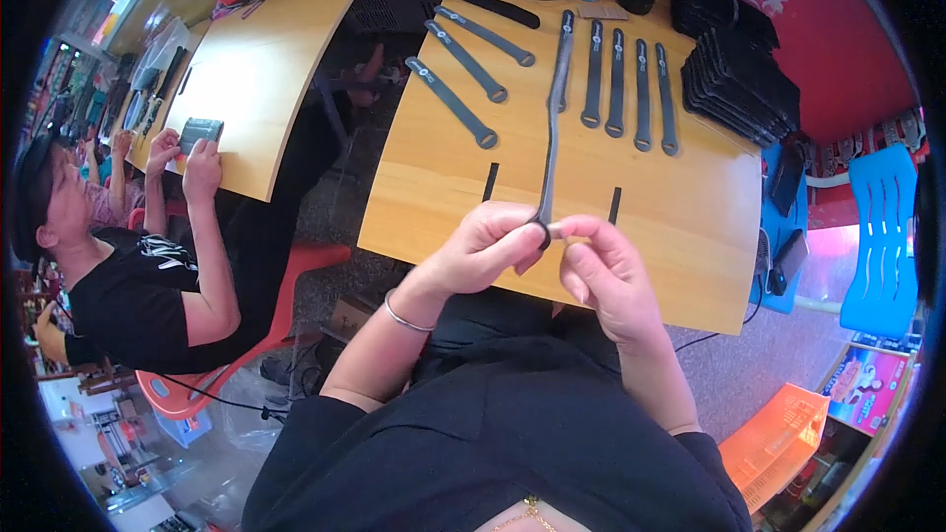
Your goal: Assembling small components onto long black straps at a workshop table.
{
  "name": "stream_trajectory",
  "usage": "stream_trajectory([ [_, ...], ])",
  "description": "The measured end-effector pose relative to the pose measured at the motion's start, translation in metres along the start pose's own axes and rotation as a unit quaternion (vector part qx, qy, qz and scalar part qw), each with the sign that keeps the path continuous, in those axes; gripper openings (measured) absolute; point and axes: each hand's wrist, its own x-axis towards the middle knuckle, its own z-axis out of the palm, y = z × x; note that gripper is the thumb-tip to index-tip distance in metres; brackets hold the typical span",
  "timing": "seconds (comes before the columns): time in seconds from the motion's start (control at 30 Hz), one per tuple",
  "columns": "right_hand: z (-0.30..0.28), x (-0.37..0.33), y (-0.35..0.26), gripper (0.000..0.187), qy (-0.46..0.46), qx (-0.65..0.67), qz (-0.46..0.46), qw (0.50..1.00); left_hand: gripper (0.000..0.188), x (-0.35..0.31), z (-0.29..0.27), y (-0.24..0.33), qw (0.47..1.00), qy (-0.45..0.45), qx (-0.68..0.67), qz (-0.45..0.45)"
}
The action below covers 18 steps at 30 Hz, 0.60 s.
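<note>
The left hand (493, 244) pinches the ringed end of a grey strap (550, 163), which runs toward twelve o'clock over a wooden table (424, 197); the right hand (606, 271), loosely curled, meets that end, its grip unclear. From the hands, slanted straps (465, 61) lie at eleven o'clock, upright-lying straps (617, 79) at one, stacked black pieces (739, 84) at two.

The table (434, 187) looks to be of smooth wood, with a light sheen. The straps (550, 158) seem of matt cloth. The bracelet (392, 314) is shiny metal, while the shirt (503, 424) is soft matt cloth. The chair (857, 236) and the basket (778, 438) look like smooth plastic, slightly glossy
</note>
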Motion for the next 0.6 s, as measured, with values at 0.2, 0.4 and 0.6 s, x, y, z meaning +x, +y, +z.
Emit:
stream_trajectory([
  [0.2,0.005,0.005,0.008,0.014,0.082,-0.133,-0.205,0.966,0.023,0.008,0.037,-0.006,0.994,0.112,0.002,0.004],
  [0.4,0.003,-0.003,0.008,0.012,0.066,-0.011,-0.153,0.986,0.023,0.007,0.035,0.001,0.988,0.059,0.119,0.077],
  [0.6,-0.008,-0.013,0.002,0.014,0.097,-0.066,-0.109,0.987,0.031,-0.002,0.017,0.009,0.989,-0.059,0.126,0.045],
])
